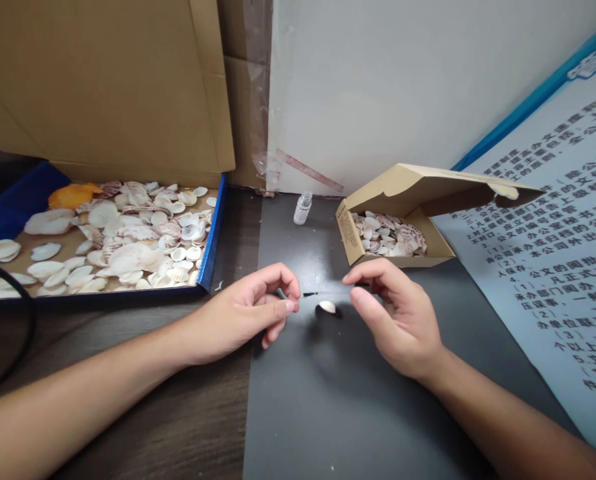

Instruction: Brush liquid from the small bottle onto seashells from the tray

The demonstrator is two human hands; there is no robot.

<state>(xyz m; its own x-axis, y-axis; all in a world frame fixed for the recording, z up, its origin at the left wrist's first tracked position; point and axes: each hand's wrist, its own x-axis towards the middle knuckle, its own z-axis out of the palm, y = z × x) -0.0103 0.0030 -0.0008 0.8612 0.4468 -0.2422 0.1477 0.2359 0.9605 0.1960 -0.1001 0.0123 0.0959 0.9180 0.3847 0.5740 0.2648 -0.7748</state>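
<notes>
Between the fingertips of my right hand (398, 313) is a thin brush with a clear stem and a dark bristle tip (310, 294), pointing left. The tip ends just short of my left hand (261, 303). My left thumb and fingers are pinched together, and whatever they may hold is hidden. Below the stem, a small white seashell (327, 307) lies on the dark grey mat (318, 413), touched by neither hand. Farther back stands a small clear bottle (303, 209) with a white label and no cap on it.
At left, a blue-edged box (212, 247) contains many shells and one orange piece, its cardboard lid (103, 80) raised. A smaller open carton (349, 233) with shells stands at back right. A printed sheet (538, 267) lies far right; a black cable (28, 333) curves at left.
</notes>
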